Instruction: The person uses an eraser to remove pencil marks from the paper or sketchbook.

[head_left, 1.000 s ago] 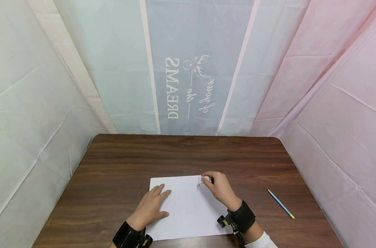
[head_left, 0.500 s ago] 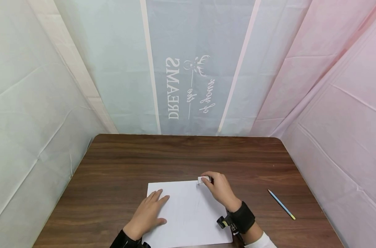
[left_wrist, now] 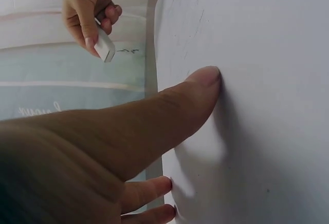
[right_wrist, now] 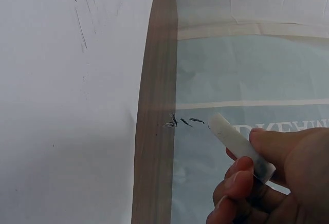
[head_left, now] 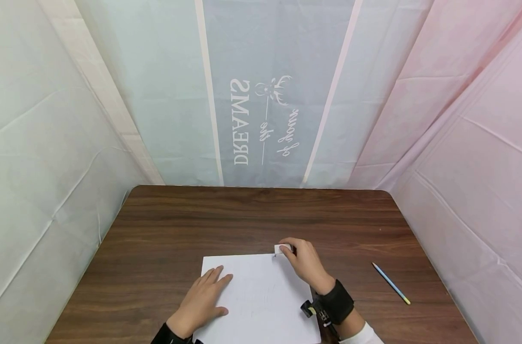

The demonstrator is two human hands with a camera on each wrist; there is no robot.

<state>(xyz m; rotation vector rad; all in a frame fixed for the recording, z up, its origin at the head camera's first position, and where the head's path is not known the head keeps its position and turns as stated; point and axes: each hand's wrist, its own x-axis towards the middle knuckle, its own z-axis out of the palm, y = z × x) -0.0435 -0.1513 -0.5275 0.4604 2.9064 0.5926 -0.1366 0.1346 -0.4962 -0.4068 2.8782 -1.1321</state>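
Note:
A white sheet of paper (head_left: 261, 298) lies on the table with faint dark pencil streaks on it. Spread over its left side, my left hand (head_left: 202, 298) rests with straight fingers, and the thumb (left_wrist: 203, 80) touches the sheet in the left wrist view. My right hand (head_left: 307, 262) pinches a white eraser (right_wrist: 236, 141) between thumb and fingers at the sheet's far right corner. Dark eraser crumbs (right_wrist: 185, 122) trail off the eraser's tip in the right wrist view. Its other end is smudged grey and partly hidden by the fingers.
A blue pencil (head_left: 391, 283) with a yellow end lies on the right of the dark wooden table (head_left: 179, 215). Pale printed curtains (head_left: 261, 48) hang behind the table and along both sides.
The sheet has slid toward the person and slightly left, along with my left hand on it. My right hand with the eraser stays nearly in place, now at the sheet's far edge.

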